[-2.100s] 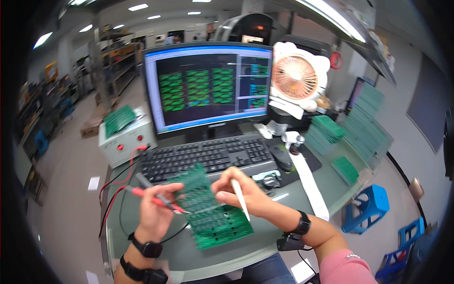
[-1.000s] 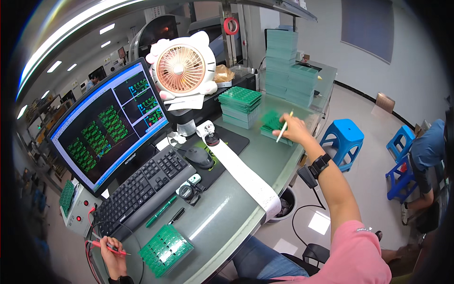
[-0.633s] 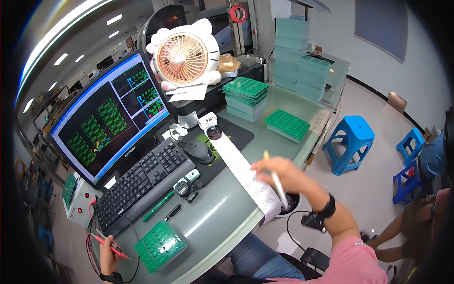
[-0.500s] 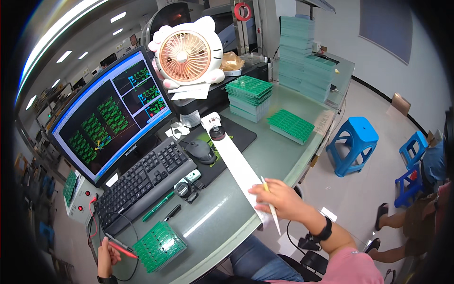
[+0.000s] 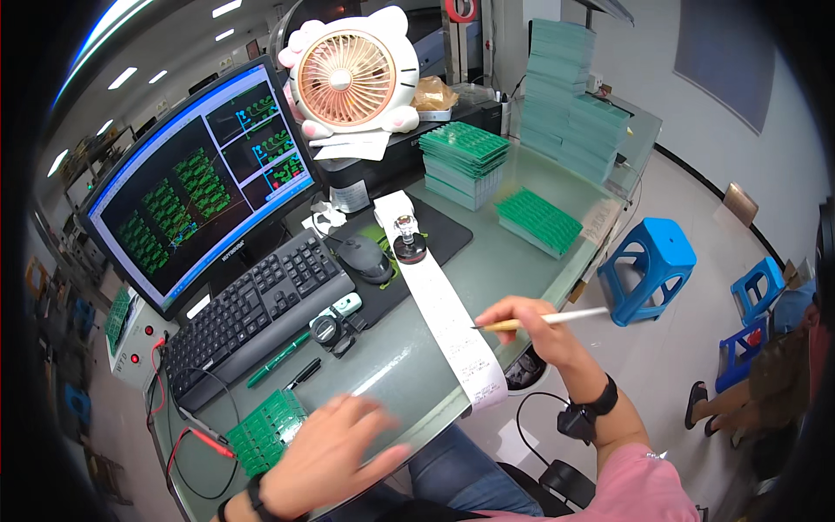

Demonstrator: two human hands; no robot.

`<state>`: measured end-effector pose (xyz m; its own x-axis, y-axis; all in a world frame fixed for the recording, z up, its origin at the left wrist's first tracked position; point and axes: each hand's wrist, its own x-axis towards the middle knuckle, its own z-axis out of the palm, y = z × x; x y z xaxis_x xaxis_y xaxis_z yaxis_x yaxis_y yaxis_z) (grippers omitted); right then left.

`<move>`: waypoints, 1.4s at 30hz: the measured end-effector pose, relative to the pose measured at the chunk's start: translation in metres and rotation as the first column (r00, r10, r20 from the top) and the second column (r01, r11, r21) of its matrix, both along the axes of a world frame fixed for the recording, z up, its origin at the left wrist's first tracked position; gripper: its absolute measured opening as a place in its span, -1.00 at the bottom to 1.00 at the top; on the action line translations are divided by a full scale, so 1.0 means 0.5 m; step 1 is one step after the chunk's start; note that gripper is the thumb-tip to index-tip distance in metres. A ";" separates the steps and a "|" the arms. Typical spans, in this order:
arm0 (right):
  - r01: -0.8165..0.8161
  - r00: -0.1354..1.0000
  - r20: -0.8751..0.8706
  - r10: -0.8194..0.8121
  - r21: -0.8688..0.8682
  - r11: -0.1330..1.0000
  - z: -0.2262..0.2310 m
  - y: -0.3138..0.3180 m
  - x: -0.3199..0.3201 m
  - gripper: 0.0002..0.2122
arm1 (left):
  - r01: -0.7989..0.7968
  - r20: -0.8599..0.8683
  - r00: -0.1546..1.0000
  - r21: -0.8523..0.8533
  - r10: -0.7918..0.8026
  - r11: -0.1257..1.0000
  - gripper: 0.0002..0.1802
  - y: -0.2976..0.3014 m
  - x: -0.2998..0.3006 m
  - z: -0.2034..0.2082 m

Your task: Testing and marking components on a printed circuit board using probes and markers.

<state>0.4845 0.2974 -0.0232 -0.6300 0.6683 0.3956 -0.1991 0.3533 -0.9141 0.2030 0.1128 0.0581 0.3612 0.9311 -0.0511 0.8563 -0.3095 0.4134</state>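
My right hand [image 5: 531,326] pinches a slim white-and-yellow pen [image 5: 574,316], its dark tip over a long strip of white paper [image 5: 444,322] with handwriting on it. Over the near edge of the desk, the strip's end curls down. My left hand [image 5: 335,457] is spread out and slightly blurred, with nothing in it. It hovers in front of a green circuit board panel [image 5: 265,431] and hides part of it. A red test probe [image 5: 211,443] with its cable lies left of the panel.
A keyboard [image 5: 261,313], mouse [image 5: 364,258], monitor [image 5: 191,191] and fan [image 5: 348,78] stand behind. Green panels are stacked [image 5: 465,161] at the back; another pile [image 5: 539,222] sits right. A green pen [image 5: 277,361] and black marker [image 5: 303,374] lie nearby. Blue stools [image 5: 652,270] stand on the floor.
My left hand has let go of the red probe and moved right, past the board panel. My right hand has turned the pen, so its tip now points left over the strip.
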 end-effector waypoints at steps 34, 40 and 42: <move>0.277 0.952 0.107 -0.286 0.090 0.956 0.024 -0.027 -0.050 -0.84 | 0.182 -0.239 0.958 0.090 -0.156 0.979 -0.25 0.174 0.065 -0.085; 0.122 0.992 -0.032 -0.123 -0.045 0.992 0.026 -0.176 -0.073 -0.85 | -0.019 0.191 0.981 0.153 -0.010 0.988 -0.46 0.011 -0.045 -0.019; 0.030 0.999 -0.016 -0.031 -0.088 0.996 0.030 -0.209 -0.111 -0.86 | -0.216 0.243 0.957 0.226 0.160 0.950 -0.55 -0.068 -0.106 -0.005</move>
<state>0.4292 0.1927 -0.0082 -0.6023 0.7197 0.3452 -0.2050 0.2785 -0.9383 0.1501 0.0789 0.0555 0.1542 0.9559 0.2501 0.8055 -0.2682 0.5284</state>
